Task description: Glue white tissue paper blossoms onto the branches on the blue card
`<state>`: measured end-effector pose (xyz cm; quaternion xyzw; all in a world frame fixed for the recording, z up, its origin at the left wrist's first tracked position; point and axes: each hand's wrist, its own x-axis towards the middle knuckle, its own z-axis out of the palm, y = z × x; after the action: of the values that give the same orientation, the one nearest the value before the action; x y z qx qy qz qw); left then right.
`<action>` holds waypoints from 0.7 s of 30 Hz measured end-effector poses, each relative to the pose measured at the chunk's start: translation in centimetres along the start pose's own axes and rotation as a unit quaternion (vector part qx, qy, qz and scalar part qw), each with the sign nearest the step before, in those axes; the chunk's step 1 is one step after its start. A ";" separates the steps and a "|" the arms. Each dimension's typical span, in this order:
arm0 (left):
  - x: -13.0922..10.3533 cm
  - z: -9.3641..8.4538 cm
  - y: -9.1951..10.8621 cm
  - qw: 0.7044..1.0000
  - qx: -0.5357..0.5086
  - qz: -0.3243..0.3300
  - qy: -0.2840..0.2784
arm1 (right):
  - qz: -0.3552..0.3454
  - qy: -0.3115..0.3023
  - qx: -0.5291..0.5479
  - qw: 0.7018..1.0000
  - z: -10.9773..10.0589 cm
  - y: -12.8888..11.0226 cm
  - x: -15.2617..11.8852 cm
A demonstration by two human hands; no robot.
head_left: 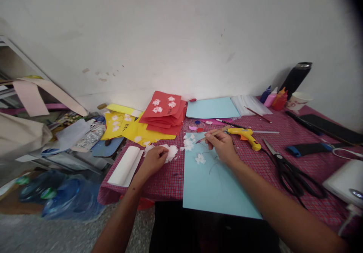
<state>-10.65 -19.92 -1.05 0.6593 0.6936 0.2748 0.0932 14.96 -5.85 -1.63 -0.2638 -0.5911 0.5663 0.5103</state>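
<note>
My right hand [222, 145] grips a paintbrush [217, 131] like a pen. Its dark tip points down at a cluster of white paper petals [188, 142] near the top left of a light blue sheet [227, 192]. Lower on this sheet lies a white paper flower [200, 158], with thin curved lines drawn beside it. My left hand [154, 160] rests left of the sheet, its fingers curled together at a heap of white paper scraps [171, 153]. What those fingertips pinch, if anything, is hidden. Left of that hand lies a white paper roll [124, 166].
Red cards [163, 109] and yellow cards [150, 129] with white flowers lie behind. To the right are a yellow glue gun [244, 135], black-handled scissors [292, 170], a cutter knife [309, 148], paint bottles [276, 98] and a paper cup [298, 101]. Blue water jugs [66, 196] stand below left.
</note>
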 end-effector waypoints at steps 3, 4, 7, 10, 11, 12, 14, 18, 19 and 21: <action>0.1 0.2 -0.1 1.000 -0.002 -0.007 0.006 | 0.002 0.000 0.000 1.000 0.0 -0.1 0.0; 0.2 0.2 -0.2 1.000 0.000 -0.010 0.008 | 0.002 0.001 0.000 1.000 0.1 -0.1 0.0; 0.2 0.3 -0.4 1.000 0.008 -0.016 0.007 | 0.002 0.002 -0.001 1.000 0.1 -0.2 0.0; 0.1 0.2 -0.4 1.000 0.018 -0.022 0.010 | 0.004 0.002 0.001 1.000 0.1 -0.2 0.0; 0.0 0.2 -0.4 0.999 0.021 -0.023 0.011 | 0.004 0.003 0.001 1.000 0.1 -0.2 0.0; 0.0 0.1 -0.4 0.999 0.025 -0.024 0.014 | 0.004 0.003 0.000 1.000 0.1 -0.2 0.0; 0.0 0.2 -0.4 0.999 0.032 -0.025 0.020 | 0.004 0.003 -0.002 1.000 0.1 -0.2 0.0; -0.1 0.5 -0.5 0.999 0.042 -0.015 0.029 | 0.002 -0.001 0.001 1.000 0.1 -0.1 0.0; -0.1 0.6 -0.5 0.998 0.045 -0.012 0.031 | 0.002 -0.002 0.002 1.000 0.1 -0.1 0.0; -0.1 0.8 -0.5 0.998 0.056 -0.008 0.035 | 0.003 -0.004 0.001 1.000 0.1 -0.1 0.0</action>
<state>-10.71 -19.79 -2.02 0.6479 0.7160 0.2577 0.0341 14.90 -5.90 -1.55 -0.2630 -0.5912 0.5698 0.5066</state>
